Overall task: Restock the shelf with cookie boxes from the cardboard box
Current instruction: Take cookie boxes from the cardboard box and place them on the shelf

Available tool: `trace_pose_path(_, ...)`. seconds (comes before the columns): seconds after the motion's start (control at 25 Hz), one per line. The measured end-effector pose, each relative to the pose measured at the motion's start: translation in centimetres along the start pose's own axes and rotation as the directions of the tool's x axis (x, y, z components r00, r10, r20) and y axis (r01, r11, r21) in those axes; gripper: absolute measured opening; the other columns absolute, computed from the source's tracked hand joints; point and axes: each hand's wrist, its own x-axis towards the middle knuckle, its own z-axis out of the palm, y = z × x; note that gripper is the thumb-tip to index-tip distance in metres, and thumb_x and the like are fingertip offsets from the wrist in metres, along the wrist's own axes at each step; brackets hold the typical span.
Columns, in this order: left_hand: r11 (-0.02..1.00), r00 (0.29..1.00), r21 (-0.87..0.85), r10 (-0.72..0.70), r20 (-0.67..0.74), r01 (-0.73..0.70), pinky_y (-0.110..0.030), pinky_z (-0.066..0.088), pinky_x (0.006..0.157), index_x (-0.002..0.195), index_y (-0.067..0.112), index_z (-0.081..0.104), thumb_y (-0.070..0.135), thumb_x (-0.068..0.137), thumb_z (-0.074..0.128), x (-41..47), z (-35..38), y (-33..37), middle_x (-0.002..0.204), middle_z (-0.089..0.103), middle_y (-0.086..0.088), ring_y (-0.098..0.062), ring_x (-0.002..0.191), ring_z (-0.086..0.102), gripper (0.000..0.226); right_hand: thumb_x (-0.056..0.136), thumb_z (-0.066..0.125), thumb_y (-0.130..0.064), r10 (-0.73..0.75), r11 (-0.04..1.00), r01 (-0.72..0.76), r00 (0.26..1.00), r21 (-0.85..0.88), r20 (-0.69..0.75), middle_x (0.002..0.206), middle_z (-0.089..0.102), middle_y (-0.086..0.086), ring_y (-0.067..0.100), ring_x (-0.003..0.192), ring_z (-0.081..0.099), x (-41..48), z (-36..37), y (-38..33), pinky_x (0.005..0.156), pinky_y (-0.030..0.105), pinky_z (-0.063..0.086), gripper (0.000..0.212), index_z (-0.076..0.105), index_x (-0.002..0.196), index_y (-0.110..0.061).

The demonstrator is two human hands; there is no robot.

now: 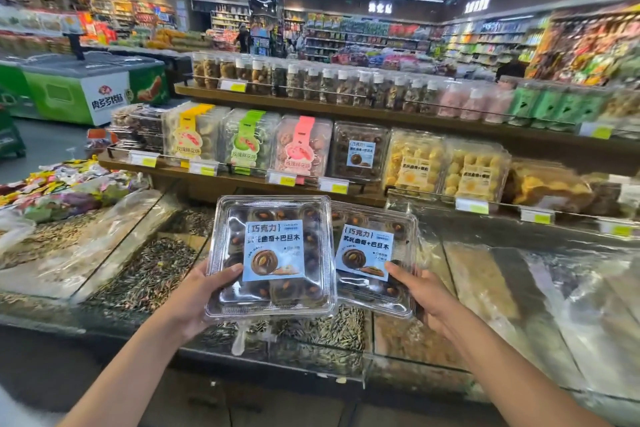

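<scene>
One wooden shelf point(239, 182) shows a matching box point(360, 151) upright between a pink pack point(301, 149) and a yellow pack point(415, 163), which is likely the slot. Above the seed bins point(145, 274), the left cookie box point(273, 256) overlaps the right cookie box point(375, 263). The left hand point(201, 291) and right hand point(422, 291) each grip one from below, so seat them singly, labels outward.

My left hand point(194, 298) holds the left cookie box point(273, 253) by its left edge, and my right hand point(426, 295) holds the right cookie box point(374, 260) by its right edge. The left cookie box lies partly in front of the right one. Both are up over the seed bins point(145, 274), which lie low in front of me. Behind the bins is the lower shelf point(242, 180), with a row of boxes point(301, 146) standing on it. Above that is the top shelf point(346, 111), with jars point(311, 80) in a row on it. A freezer point(86, 90) stands far off to the left, behind everything
</scene>
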Motion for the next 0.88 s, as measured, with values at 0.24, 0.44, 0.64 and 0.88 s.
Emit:
trace_pose_path(0.24, 0.998, 1.000, 0.065, -0.025, -0.017, 0.026, -0.060, 0.042, 0.110, 0.130, 0.003, 0.052, 0.024, 0.080, 0.074, 7.5, 4.1, 1.2, 0.091, 0.077, -0.020, -0.029, 0.075, 0.072, 0.058, 0.025, 0.102, -0.048, -0.013, 1.000, 0.012, 1.000, 0.014, 0.005, 0.097, 0.078, 0.020, 0.036, 0.091, 0.076, 6.8, -3.0, -1.2, 0.091, 0.052, 0.058, 0.105, 0.069, 0.113, -0.001)
trace_pose_path(0.44, 0.999, 1.000, 0.051, -0.012, 0.019, 0.011, -0.066, 0.052, 0.099, 0.129, 0.007, 0.058, 0.018, 0.087, 0.072, 15.8, 5.0, 2.6, 0.114, 0.074, -0.029, -0.044, 0.098, 0.071, 0.046, 0.050, 0.097, -0.043, -0.016, 1.000, 0.017, 0.999, 0.022, -0.031, 0.099, 0.079, 0.014, 0.031, 0.091, 0.077, 13.7, -3.1, -3.4, 0.092, 0.049, 0.059, 0.082, 0.068, 0.118, -0.007)
trace_pose_path(0.64, 0.997, 0.999, 0.076, 0.019, 0.047, -0.022, -0.052, 0.054, 0.095, 0.123, 0.007, 0.062, 0.016, 0.093, 0.069, 24.3, 4.7, 4.4, 0.095, 0.079, -0.018, -0.029, 0.079, 0.075, 0.032, 0.073, 0.087, -0.027, -0.038, 0.999, 0.037, 0.989, -0.007, -0.142, 0.096, 0.080, 0.008, 0.023, 0.085, 0.077, 21.7, -2.1, -6.3, 0.076, 0.035, 0.062, 0.048, 0.070, 0.113, -0.008)
trace_pose_path(0.88, 0.995, 0.998, 0.092, -0.039, 0.039, 0.036, -0.030, 0.062, 0.063, 0.121, -0.002, 0.060, 0.008, 0.094, 0.066, 31.0, 4.8, 5.3, 0.104, 0.073, -0.031, -0.028, 0.073, 0.072, 0.030, 0.077, 0.087, -0.032, -0.140, 0.985, 0.111, 0.962, -0.132, -0.234, 0.100, 0.076, -0.001, 0.015, 0.089, 0.071, 29.8, -1.4, -10.0, 0.077, 0.032, 0.056, 0.033, 0.067, 0.100, -0.019)
